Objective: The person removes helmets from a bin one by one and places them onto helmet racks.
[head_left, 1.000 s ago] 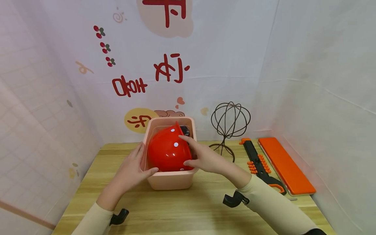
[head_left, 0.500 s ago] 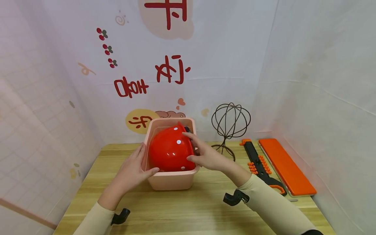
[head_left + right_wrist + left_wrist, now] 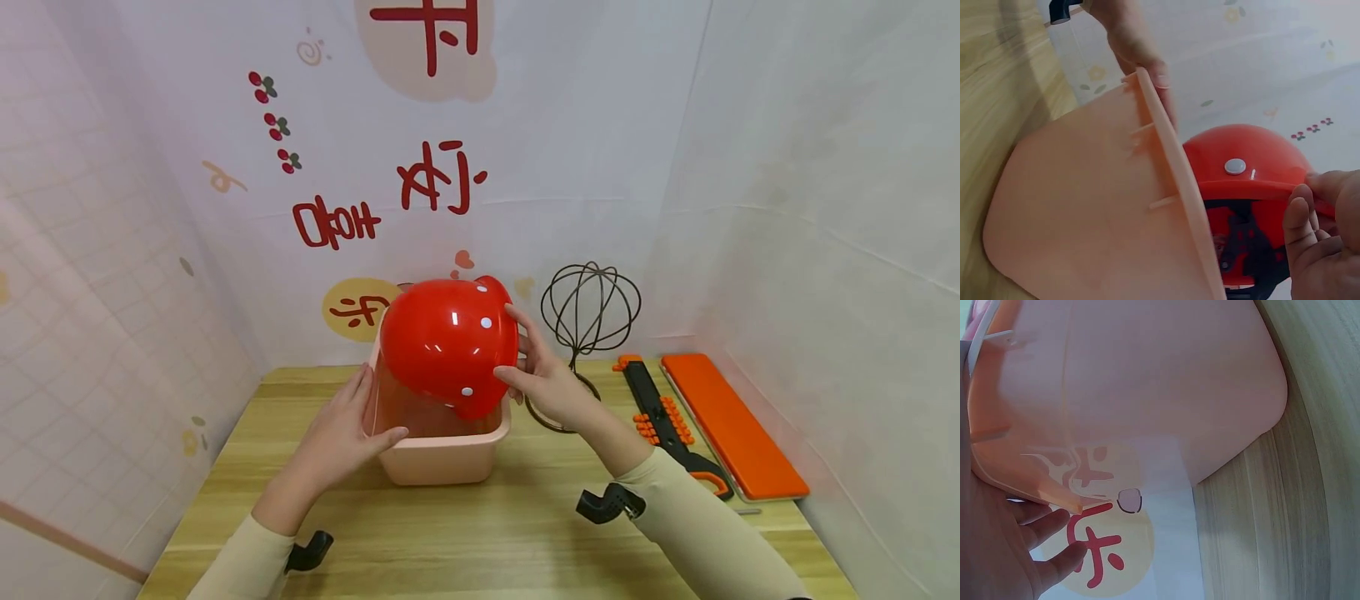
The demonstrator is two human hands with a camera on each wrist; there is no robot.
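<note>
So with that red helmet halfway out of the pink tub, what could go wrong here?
The right hand seems to grip the red helmet by one edge only, so the smooth shell might slip and drop back into the pink tub. The left hand only rests on the tub's rim, so the light tub may tip or slide. The wire stand stands just beside the helmet and could get knocked.
</note>
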